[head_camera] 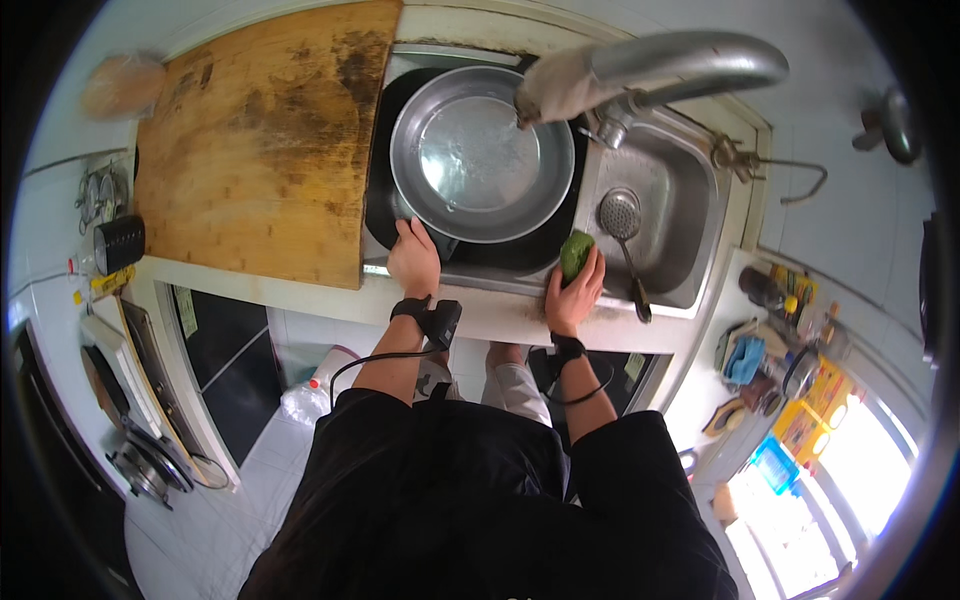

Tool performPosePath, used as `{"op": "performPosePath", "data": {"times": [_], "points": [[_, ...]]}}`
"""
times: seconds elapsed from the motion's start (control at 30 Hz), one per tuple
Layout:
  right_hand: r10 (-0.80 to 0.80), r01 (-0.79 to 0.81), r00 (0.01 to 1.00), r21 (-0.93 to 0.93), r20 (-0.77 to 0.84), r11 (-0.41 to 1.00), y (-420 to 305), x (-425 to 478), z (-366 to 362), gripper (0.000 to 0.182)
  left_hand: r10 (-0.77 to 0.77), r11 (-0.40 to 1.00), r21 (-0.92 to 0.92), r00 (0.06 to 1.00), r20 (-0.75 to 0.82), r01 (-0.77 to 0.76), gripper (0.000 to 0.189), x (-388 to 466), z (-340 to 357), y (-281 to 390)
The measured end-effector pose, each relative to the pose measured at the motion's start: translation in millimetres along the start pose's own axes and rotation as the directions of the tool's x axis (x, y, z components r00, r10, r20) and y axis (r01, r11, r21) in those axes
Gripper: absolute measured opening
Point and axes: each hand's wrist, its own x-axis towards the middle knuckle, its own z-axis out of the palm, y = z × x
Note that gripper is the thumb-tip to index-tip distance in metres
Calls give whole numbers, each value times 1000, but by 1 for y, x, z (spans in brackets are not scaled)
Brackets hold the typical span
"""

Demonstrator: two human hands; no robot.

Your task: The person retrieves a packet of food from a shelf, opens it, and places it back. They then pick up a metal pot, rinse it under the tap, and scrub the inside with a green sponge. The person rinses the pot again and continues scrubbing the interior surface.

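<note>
My left hand [415,259] is at the near left edge of a round metal basin [480,225], its fingers close to the rim; whether they grip it is unclear. The basin holds clear water and sits over the left sink bowl, beneath the cloth-wrapped faucet [675,64]. A green scouring pad [576,253] is in my right hand [577,292], near the divider between the two bowls. In the right sink bowl [675,195], a slotted metal skimmer [620,214] lies with its dark handle over the front rim.
A stained wooden board [262,150] covers the counter at the left. A black utensil holder [120,244] hangs beside it. Pans and lids stand at the lower left. Bottles, jars and a blue cloth [744,358] crowd the right counter. A plastic-wrapped pack lies on the floor.
</note>
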Motion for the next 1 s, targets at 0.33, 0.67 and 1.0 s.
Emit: {"op": "performPosePath", "data": {"times": [0.33, 0.67, 1.0], "points": [[-7, -7, 999, 425, 33, 905, -18, 42, -23, 61, -62, 998, 13, 998, 4, 62, 31, -3, -5, -3], [-262, -444, 752, 758, 605, 478, -97, 168, -49, 36, -76, 993, -87, 997, 11, 77, 29, 1, -2, 0], [9, -282, 934, 724, 356, 630, -64, 179, -2, 36, -94, 995, -34, 995, 25, 95, 29, -1, -5, -1]]}}
